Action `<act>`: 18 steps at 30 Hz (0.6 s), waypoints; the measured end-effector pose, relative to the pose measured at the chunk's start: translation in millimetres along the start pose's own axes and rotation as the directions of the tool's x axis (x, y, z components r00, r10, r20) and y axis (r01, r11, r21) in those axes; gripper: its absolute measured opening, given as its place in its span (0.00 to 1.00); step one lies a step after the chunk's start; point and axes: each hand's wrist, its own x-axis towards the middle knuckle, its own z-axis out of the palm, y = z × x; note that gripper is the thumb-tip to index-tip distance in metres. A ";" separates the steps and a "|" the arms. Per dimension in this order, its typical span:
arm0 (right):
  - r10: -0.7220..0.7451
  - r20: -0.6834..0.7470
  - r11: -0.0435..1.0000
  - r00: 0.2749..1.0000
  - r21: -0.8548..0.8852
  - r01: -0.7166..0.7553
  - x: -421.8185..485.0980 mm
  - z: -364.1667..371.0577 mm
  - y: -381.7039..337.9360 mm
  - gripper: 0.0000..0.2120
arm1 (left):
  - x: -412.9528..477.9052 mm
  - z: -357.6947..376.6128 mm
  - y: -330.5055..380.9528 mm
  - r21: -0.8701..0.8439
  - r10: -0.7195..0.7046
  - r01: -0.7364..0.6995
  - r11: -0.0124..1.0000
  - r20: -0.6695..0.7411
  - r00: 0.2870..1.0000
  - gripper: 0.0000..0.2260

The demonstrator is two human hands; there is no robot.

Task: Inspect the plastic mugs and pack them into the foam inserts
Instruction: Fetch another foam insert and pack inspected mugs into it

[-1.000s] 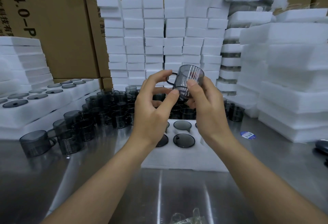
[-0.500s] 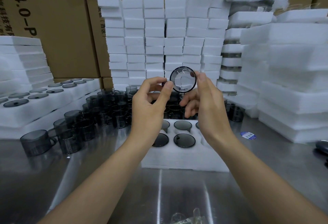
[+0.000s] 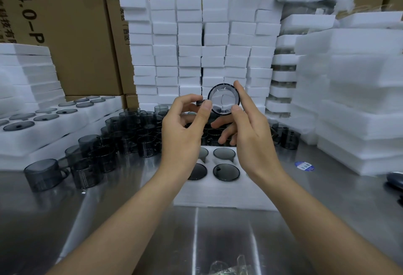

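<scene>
Right now you've got the mug (image 3: 222, 100) up in the air in front of the white foam stacks (image 3: 189, 45), turned end-on so you're looking straight through it, well above the foam insert (image 3: 218, 194) on the steel table (image 3: 196, 242). Your left hand (image 3: 185, 135) pinches the little handle (image 3: 201, 102) between thumb and fingertip. Your right hand (image 3: 253, 137) nips the mug's edge between thumb and forefinger, the other fingers hanging loose underneath. That's a pretty light hold for slick plastic imo, so my main worry is it popping out when you turn it over. If it does, it lands right on the packed mugs (image 3: 225, 172) in the insert or bounces into the loose mugs (image 3: 130, 137) crowded just behind, and then you've got scuffs on more than one part. Second thing: the bright foam behind probably washes out the see-through wall, so a faint scratch could slide past you if you only check from this angle. Last, your wrists cover part of the insert and I can't tell which pocket is free. Shoving the mug down with the handle not lined up to the pocket would likely tear the foam or stress the handle.
</scene>
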 end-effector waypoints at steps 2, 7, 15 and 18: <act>0.003 0.007 1.000 1.000 0.004 -0.003 -0.1 0.0 0.4 0.29 | 0.0 0.0 -0.9 0.002 0.003 -0.003 1.000 -0.005 1.000 0.06; 0.005 0.026 1.000 1.000 -0.004 -0.005 -0.9 0.9 0.1 0.30 | 0.0 -0.2 -1.4 -0.007 0.006 -0.006 1.000 -0.022 1.000 0.06; -0.013 0.012 1.000 1.000 -0.028 0.014 -0.4 1.9 0.2 0.26 | -1.3 0.1 -1.8 -0.023 0.011 -0.012 1.000 -0.023 1.000 0.06; -0.009 -0.013 1.000 1.000 -0.023 0.009 0.8 3.4 -4.0 0.23 | -2.7 -0.5 -3.0 -0.008 0.038 -0.038 0.999 -0.005 0.999 0.07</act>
